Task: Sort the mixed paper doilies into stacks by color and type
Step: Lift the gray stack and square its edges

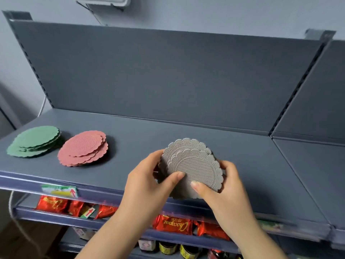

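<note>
Both hands hold a fanned bunch of grey paper doilies [194, 165] tilted up above the front edge of the grey shelf [186, 135]. My left hand [149, 182] grips the bunch's left side, thumb on the top doily. My right hand [222, 187] grips the right side, thumb pressed on the front face. A stack of green doilies [35, 141] lies at the shelf's far left. A stack of pink doilies [84, 150] lies just to its right.
The shelf has a tall grey back panel [168, 75] and joins another shelf section [313, 165] on the right. A price tag [59, 190] sits on the front rail. Lower shelves hold red snack packets [173, 224] and jars [168, 247].
</note>
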The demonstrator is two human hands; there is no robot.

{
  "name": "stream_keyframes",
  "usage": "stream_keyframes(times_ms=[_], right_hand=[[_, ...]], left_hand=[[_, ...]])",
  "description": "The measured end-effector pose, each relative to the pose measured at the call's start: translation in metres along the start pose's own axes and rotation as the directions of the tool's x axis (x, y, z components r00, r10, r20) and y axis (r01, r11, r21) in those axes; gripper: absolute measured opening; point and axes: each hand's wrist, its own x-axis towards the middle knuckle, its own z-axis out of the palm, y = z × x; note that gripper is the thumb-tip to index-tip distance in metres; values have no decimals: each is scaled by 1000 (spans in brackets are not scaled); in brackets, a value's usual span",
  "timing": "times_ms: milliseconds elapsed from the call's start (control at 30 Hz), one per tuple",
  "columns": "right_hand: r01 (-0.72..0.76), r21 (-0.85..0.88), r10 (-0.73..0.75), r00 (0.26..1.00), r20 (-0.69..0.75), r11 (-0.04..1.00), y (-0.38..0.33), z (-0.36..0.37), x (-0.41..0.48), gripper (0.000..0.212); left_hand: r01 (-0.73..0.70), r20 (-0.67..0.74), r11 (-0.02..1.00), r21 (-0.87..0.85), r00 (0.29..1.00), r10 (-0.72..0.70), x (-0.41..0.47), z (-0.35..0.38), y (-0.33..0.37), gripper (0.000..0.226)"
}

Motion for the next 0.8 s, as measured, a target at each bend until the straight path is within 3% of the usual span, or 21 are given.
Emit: stream_keyframes(times_ms=[133,400,500,633,800], right_hand=[[-32,-26,31,999,-20,999,1,14,8,51],[-60,11,60,998,32,998,8,33,42,45],[-121,41,116,988,103,992,11,41,59,45],[-279,112,241,932,270,954,18,58,81,48],[-304,5,285,897,337,953,14,93,93,34]], left_hand=[[-28,20,999,24,999,28,10,-7,-13,56],[24,-40,993,114,999,-20,37,-10,-27,48],[102,-44,984,148,994,-96,51,-15,-32,44],[240,-95,950,200,970,-225,65,-23,-49,59],[332,-106,893,305,943,-315,77,-45,-76,61]])
